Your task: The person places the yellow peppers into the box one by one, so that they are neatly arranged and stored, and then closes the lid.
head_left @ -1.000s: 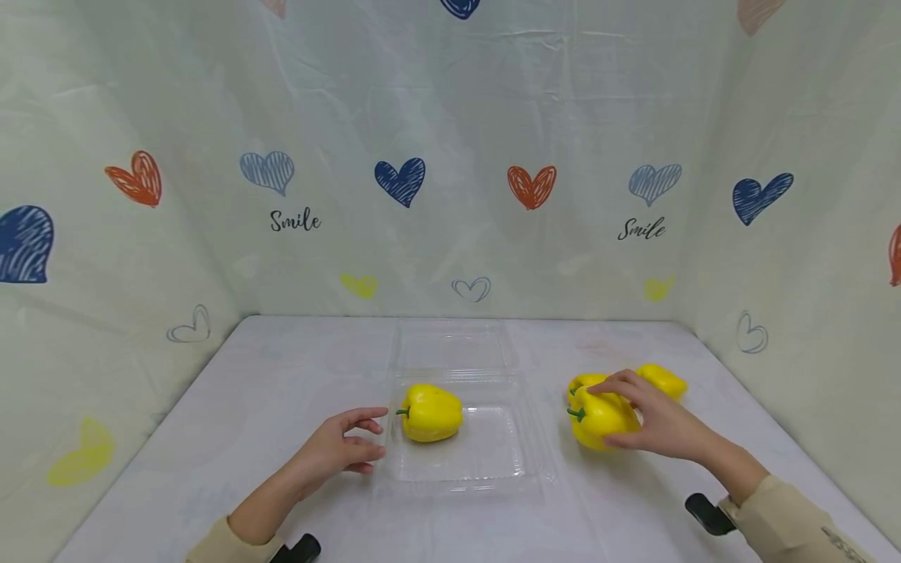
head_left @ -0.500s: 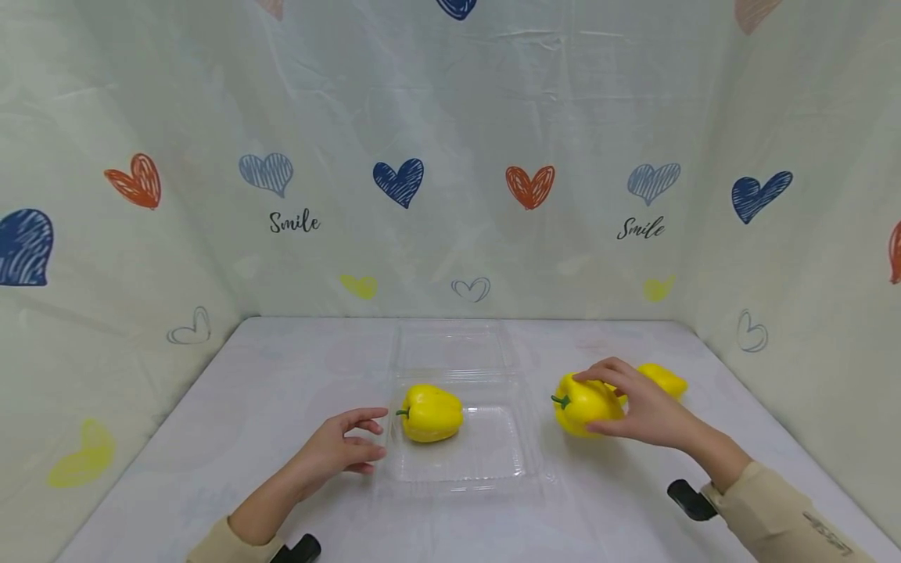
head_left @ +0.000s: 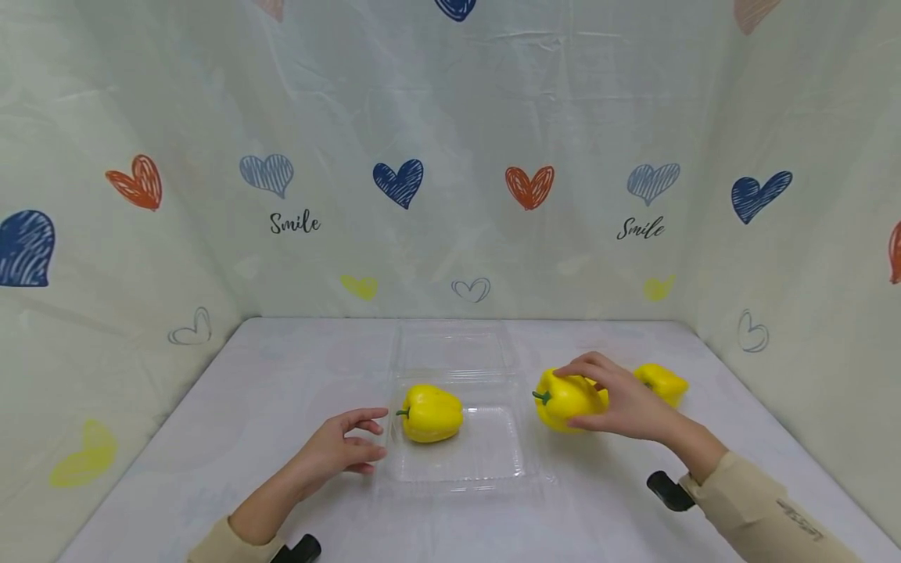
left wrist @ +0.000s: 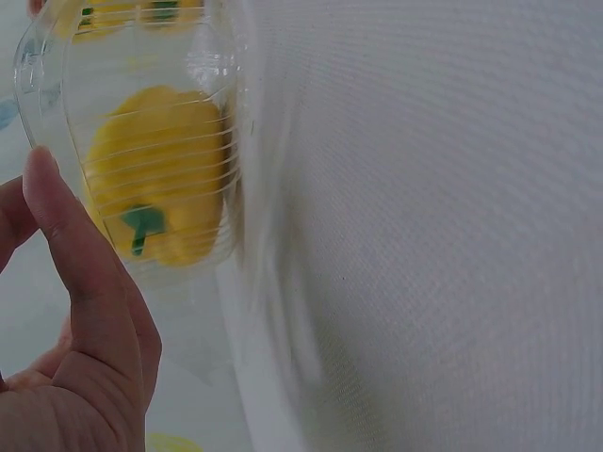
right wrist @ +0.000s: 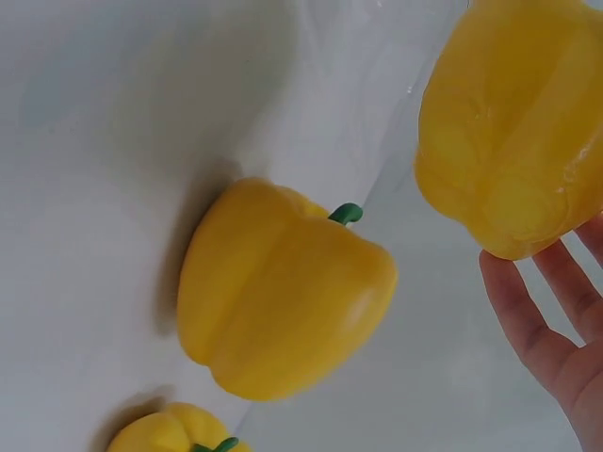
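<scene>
My right hand (head_left: 619, 399) grips a yellow bell pepper (head_left: 563, 403) with its green stem pointing left. In the right wrist view this held pepper (right wrist: 513, 122) hangs above the cloth. Just left of it in the head view lies an open clear plastic clamshell container (head_left: 486, 465). One yellow pepper (head_left: 432, 414) sits in the left part of its base. My left hand (head_left: 327, 453) is at the container's left side, fingers extended and apart. The left wrist view shows a fingertip right at the rim of the clear wall (left wrist: 57, 94).
Two more yellow peppers lie on the white cloth (head_left: 598, 500) at the right; one (right wrist: 283, 292) is mostly behind my right hand in the head view, the other (head_left: 663, 383) farther right. The clamshell's lid (head_left: 454, 348) lies folded back. A heart-printed curtain (head_left: 464, 234) encloses the table.
My right hand has carried the pepper leftward and slightly up, away from the other peppers, toward the container's right edge. The left hand has stayed in place.
</scene>
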The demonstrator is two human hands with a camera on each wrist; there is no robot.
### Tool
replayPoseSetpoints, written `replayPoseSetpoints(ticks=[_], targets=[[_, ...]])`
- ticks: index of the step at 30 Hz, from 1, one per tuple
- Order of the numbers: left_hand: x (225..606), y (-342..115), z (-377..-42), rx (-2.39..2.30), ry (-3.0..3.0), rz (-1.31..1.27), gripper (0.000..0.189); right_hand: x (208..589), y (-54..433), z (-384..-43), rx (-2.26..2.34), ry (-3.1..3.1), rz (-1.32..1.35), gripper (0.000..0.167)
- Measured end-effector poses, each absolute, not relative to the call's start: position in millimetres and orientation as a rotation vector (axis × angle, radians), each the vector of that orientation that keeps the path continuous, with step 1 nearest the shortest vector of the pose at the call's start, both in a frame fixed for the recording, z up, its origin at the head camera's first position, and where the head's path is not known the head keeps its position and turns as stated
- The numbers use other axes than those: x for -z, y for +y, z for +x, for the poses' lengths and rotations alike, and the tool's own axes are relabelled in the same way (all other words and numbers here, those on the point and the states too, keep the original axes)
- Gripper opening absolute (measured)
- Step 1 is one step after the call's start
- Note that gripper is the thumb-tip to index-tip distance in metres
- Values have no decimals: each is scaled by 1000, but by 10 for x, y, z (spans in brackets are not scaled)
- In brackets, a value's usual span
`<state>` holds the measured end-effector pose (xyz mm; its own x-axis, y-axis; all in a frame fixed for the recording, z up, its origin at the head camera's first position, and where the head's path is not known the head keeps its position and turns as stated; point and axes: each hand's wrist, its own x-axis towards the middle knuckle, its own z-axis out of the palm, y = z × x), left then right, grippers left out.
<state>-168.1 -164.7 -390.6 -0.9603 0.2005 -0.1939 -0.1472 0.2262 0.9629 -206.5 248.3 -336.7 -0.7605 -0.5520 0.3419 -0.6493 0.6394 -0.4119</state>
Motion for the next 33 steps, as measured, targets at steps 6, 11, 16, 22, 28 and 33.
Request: replayPoseSetpoints(ticks=[6,11,16,22,28,33], targets=[[3897,-1659,-1678,-1803,2217,70,63,3359,2387,-2096,-803,-2675,1015,57],[3897,-1664,-1685,-1803,2221,66,63,3360,2304,-2125,-824,-2689,1024,57],[3915,-1665,-1691,-1808,2217,71,63,3371,2230,-2157,-825,-2684,1043,56],[3934,-1660,-1696,-1803,2214,70,63,3373,2145,-2186,-826,-2680,1064,54],[3933,-1653,-1693,-1803,2212,65,63,3351,2051,-2220,-846,-2697,1070,56],[3931,-1652,-1689,-1804,2216,69,62,3336,1964,-2261,-853,-2689,1092,56]])
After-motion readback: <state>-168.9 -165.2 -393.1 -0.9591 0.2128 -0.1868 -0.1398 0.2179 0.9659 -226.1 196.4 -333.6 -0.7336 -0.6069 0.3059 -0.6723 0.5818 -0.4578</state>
